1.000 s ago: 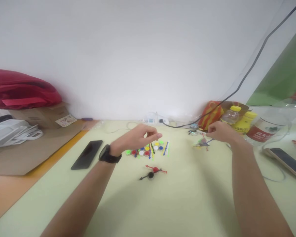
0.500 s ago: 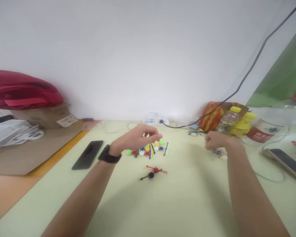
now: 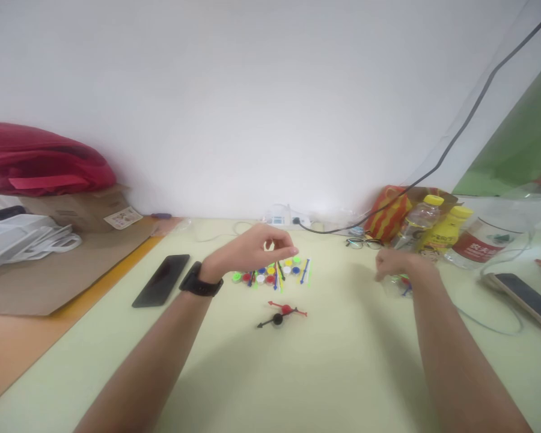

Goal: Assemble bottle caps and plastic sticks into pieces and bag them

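My left hand (image 3: 264, 248) hovers over the spinner parts, its thumb and fingers curled together in a pinch; anything inside is hidden. Beneath it lie small round discs (image 3: 270, 279) in several colours and slim plastic arrows (image 3: 305, 272). Nearer to me are a red arrow spinner (image 3: 286, 309) and a black arrow spinner (image 3: 278, 319), their tips crossing. On the right, my right hand (image 3: 393, 264) is closed at a clear plastic bag (image 3: 393, 287) with small coloured pieces in it. The wrist and forearm cover part of that bag.
A black phone (image 3: 161, 281) lies left of the parts. Glasses (image 3: 364, 243), yellow-capped bottles (image 3: 421, 219), a large water jug (image 3: 484, 243) and another phone (image 3: 523, 300) stand or lie to the right. A power strip (image 3: 277, 216) with a cable sits by the wall.
My right hand has turned slightly downward, and the clear bag below it has shifted, showing green and red pieces. My left hand and the spinners stay put.
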Demonstrator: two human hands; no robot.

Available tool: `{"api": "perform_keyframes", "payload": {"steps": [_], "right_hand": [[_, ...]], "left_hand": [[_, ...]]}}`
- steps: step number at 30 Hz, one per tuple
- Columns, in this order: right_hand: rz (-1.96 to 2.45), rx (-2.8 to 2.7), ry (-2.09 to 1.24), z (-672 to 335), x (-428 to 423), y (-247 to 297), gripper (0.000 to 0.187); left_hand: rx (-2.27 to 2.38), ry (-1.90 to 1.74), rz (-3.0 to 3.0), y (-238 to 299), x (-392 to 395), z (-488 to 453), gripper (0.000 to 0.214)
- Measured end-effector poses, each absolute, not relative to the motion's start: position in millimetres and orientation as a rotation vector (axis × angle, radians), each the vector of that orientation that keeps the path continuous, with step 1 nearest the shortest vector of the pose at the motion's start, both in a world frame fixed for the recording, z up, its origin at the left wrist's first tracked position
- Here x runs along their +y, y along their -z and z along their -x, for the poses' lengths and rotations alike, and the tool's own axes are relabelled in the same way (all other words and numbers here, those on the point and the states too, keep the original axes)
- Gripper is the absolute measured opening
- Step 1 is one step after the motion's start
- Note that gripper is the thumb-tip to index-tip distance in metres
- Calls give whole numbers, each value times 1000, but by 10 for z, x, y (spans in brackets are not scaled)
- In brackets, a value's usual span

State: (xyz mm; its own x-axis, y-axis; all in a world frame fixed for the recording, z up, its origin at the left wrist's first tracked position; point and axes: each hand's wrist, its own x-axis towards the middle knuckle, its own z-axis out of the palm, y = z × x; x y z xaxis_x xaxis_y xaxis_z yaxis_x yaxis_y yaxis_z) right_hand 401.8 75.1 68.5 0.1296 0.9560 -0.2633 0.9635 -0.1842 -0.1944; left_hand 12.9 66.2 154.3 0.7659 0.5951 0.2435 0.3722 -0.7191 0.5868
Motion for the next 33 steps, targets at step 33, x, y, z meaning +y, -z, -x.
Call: {"api": "perform_keyframes", "payload": {"steps": [33], "right_hand": [[-1320,2708,915,-2472,474,-973,15]], "left_hand": [[868,-288,-2517,-1058,979,-81,18]]}}
